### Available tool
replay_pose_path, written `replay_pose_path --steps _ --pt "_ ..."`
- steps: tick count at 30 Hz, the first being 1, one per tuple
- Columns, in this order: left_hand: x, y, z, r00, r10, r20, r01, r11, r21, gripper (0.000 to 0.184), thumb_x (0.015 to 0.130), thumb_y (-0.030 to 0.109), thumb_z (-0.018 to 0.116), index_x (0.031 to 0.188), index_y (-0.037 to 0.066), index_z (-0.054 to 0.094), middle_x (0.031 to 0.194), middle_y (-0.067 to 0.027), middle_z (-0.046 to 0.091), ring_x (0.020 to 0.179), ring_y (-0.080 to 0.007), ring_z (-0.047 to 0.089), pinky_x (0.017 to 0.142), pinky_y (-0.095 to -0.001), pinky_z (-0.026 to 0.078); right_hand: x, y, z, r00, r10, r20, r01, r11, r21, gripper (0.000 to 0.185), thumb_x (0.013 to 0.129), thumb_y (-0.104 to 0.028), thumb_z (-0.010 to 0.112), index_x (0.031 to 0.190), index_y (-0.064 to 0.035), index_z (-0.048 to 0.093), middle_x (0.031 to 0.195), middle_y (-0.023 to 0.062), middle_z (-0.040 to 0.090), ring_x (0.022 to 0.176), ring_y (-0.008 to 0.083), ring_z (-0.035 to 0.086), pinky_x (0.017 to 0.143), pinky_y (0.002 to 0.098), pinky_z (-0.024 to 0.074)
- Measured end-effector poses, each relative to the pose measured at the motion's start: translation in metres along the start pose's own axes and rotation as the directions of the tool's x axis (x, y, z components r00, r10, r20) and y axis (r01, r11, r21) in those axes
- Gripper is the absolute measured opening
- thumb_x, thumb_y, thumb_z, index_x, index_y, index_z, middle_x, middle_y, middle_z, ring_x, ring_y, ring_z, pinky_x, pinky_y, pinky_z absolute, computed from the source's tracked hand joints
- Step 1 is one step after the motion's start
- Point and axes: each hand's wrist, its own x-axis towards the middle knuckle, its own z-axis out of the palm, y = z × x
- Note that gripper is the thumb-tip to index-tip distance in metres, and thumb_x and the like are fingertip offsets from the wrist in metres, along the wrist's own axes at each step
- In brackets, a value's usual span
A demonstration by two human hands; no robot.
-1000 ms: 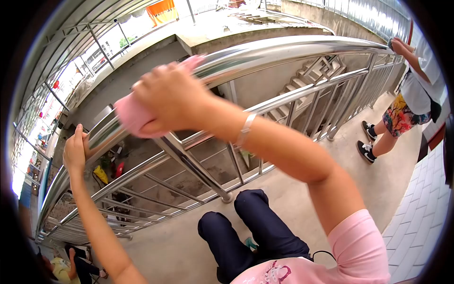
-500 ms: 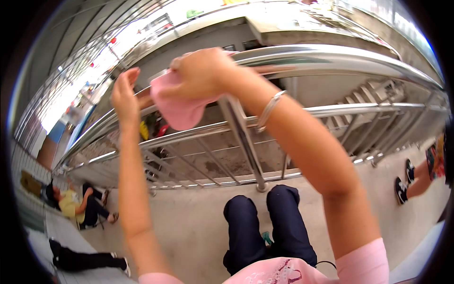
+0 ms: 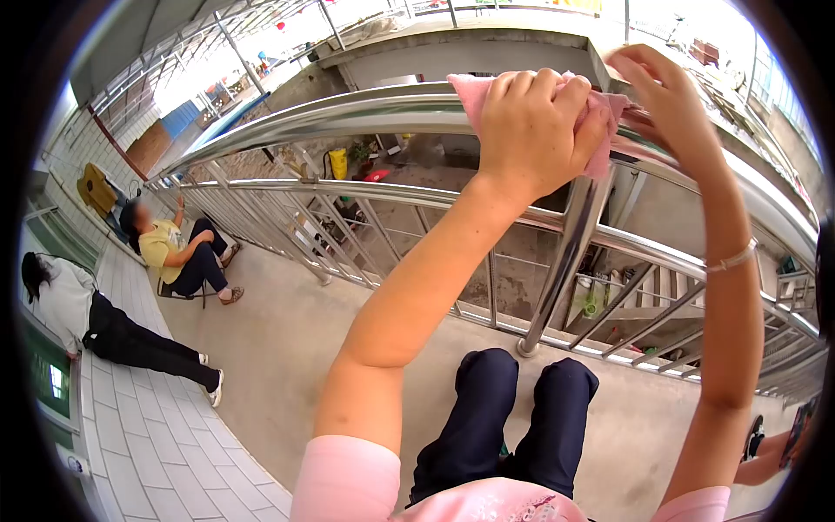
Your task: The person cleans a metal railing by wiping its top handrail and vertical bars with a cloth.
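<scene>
My left hand (image 3: 537,130) is wrapped over a pink cloth (image 3: 472,90) and presses it on the thick, shiny metal top rail (image 3: 365,113), just above an upright post. To its right, my right hand (image 3: 665,104) is raised beside the same rail, a little blurred, with its fingers apart and nothing in them. A silvery bracelet (image 3: 732,256) circles the right wrist. The cloth's right edge hangs over the rail between the two hands.
Thin bars (image 3: 417,196) fill the railing below. A seated person in yellow (image 3: 161,245) and a standing person in white (image 3: 65,296) are at the left. Another person's leg (image 3: 765,461) shows at the lower right. Beyond the railing lie a lower yard and steps (image 3: 665,287).
The pink cloth has passed from my right hand to my left hand. My right hand has let go and moved right. The view has turned, bringing the people at the left further in.
</scene>
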Motion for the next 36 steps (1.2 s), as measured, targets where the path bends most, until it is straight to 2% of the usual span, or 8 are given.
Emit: replay_pose_path --steps 5,7,21,23,26,28,31,36 --pt "-0.01 -0.048 -0.022 0.994 -0.053 0.09 0.045 0.995 0.089 0.026 0.088 0.031 0.05 0.088 0.012 0.066 0.076 -0.006 0.064 0.068 -0.0263 0.062 0.068 -0.0384 0.047 0.005 0.04 -0.047 0.983 -0.178 0.053 0.179 0.824 -0.537 0.047 0.098 -0.042 0.045 0.083 -0.0029 0.068 0.059 0.0031 0.051 0.049 0.0097 0.047 0.057 0.0282 0.0422" --pt "-0.022 -0.077 -0.035 0.999 -0.025 0.048 0.017 0.987 0.157 0.025 0.089 0.03 0.049 0.087 0.012 0.067 0.078 -0.0059 0.066 0.068 -0.024 0.063 0.064 -0.036 0.048 -0.001 0.022 -0.043 0.995 0.073 0.072 0.012 0.618 -0.786 0.06 0.098 -0.05 0.041 0.064 -0.0039 0.06 0.049 0.0046 0.041 0.045 0.0141 0.039 0.058 0.0327 0.0396" --pt "-0.122 -0.304 -0.161 0.977 -0.19 0.094 0.097 0.795 0.599 0.03 0.097 0.027 0.044 0.107 0.003 0.06 0.111 -0.0186 0.064 0.107 -0.0353 0.059 0.093 -0.0433 0.045 0.005 0.049 -0.043 0.978 -0.187 0.09 0.19 0.633 -0.75 0.059 0.099 -0.047 0.043 0.067 0.0006 0.058 0.051 0.0073 0.041 0.048 0.0213 0.038 0.06 0.0379 0.0398" --pt "-0.128 -0.279 -0.16 0.731 -0.6 -0.326 0.666 0.519 0.536 0.027 0.098 0.028 0.041 0.097 0.007 0.058 0.104 -0.0192 0.062 0.108 -0.0353 0.054 0.089 -0.0485 0.041 -0.001 0.026 -0.044 0.973 -0.045 0.226 0.219 0.488 -0.845 0.021 0.098 -0.021 0.054 0.103 -0.0049 0.066 0.084 0.0158 0.065 0.074 0.0307 0.06 0.07 0.0391 0.0467" --pt "-0.174 -0.269 -0.158 0.751 -0.607 -0.261 0.655 0.635 0.409 0.03 0.097 0.031 0.043 0.1 0.004 0.056 0.1 -0.0228 0.062 0.096 -0.0426 0.058 0.081 -0.0517 0.043 -0.003 0.012 -0.037 0.996 0.053 0.069 0.022 0.615 -0.788 0.035 0.098 -0.032 0.053 0.096 0.0008 0.066 0.071 0.0139 0.059 0.063 0.0233 0.054 0.066 0.0347 0.0438" --pt "-0.208 -0.273 -0.156 0.397 -0.916 -0.054 0.722 0.276 0.635 0.032 0.097 0.034 0.043 0.102 0.006 0.056 0.102 -0.0211 0.065 0.094 -0.0428 0.061 0.079 -0.0518 0.045 -0.006 0.005 -0.036 0.99 0.138 0.007 -0.087 0.659 -0.747 0.041 0.098 -0.036 0.052 0.093 0.0026 0.066 0.065 0.0127 0.055 0.06 0.0202 0.051 0.065 0.033 0.0424" --pt "-0.244 -0.264 -0.148 0.352 -0.935 -0.047 0.803 0.276 0.527 0.034 0.097 0.038 0.042 0.103 0.008 0.056 0.105 -0.0195 0.066 0.096 -0.0422 0.062 0.08 -0.0507 0.046 -0.007 0.009 -0.037 0.988 0.151 0.026 -0.095 0.737 -0.669 0.051 0.097 -0.043 0.05 0.088 0.0055 0.066 0.058 0.0092 0.048 0.055 0.014 0.044 0.062 0.0306 0.0395" --pt "-0.234 -0.249 -0.129 0.722 -0.652 -0.231 0.674 0.59 0.444 0.016 0.094 0.023 0.053 0.1 0.008 0.059 0.095 -0.0122 0.063 0.094 -0.0368 0.058 0.08 -0.0455 0.046 -0.012 0.008 -0.036 0.99 -0.065 0.126 0.138 0.653 -0.745 0.05 0.099 -0.042 0.049 0.09 0.0034 0.067 0.067 0.0128 0.056 0.062 0.02 0.053 0.069 0.0344 0.0442"
